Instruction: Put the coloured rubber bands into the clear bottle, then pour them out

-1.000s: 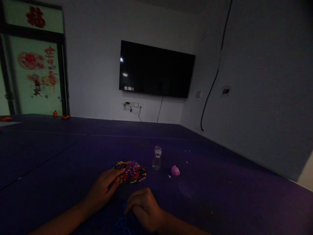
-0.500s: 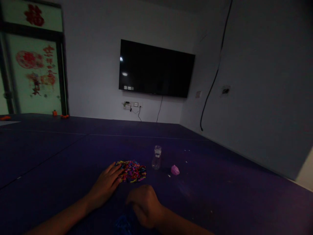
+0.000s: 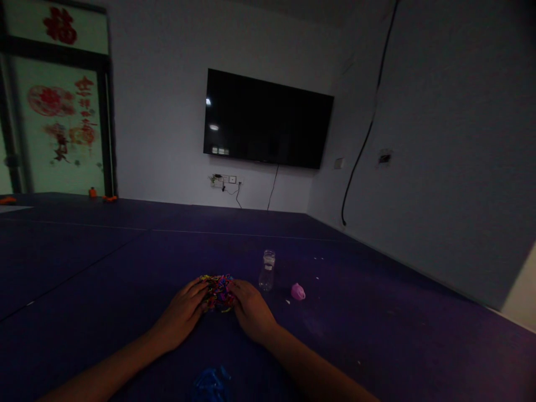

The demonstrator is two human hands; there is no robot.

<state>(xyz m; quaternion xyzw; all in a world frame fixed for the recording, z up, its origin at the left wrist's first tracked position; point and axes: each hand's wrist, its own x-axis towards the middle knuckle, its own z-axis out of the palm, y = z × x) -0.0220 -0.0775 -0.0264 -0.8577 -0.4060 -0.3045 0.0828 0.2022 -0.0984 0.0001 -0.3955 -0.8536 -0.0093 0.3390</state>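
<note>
A heap of small multicoloured bands [image 3: 219, 291], looking like hair ties, lies on the purple tabletop. My left hand [image 3: 183, 310] rests against the heap's left side, fingers stretched out and touching it. From the right, my right hand [image 3: 250, 310] touches the other side, its fingers extended over the edge of the bands. Both hands look open, though the fingertips are partly lost among the bands. Nearer to me lies a small blue clump [image 3: 211, 384], too dark to make out fully. A clear bottle [image 3: 267, 272] without a lid stands upright just beyond my right hand.
Right of the bottle sits a pink lid with a loop [image 3: 297, 291], with a few white scraps around it. The purple surface [image 3: 125, 251] reaches back to the wall. Orange items [image 3: 92, 192] lie at the far left. A television [image 3: 268, 118] hangs on the wall.
My right hand has moved from above the blue clump, forward to the heap's right side, its curled fingers now extended. The heap looks narrower. My left hand has stayed nearly in place.
</note>
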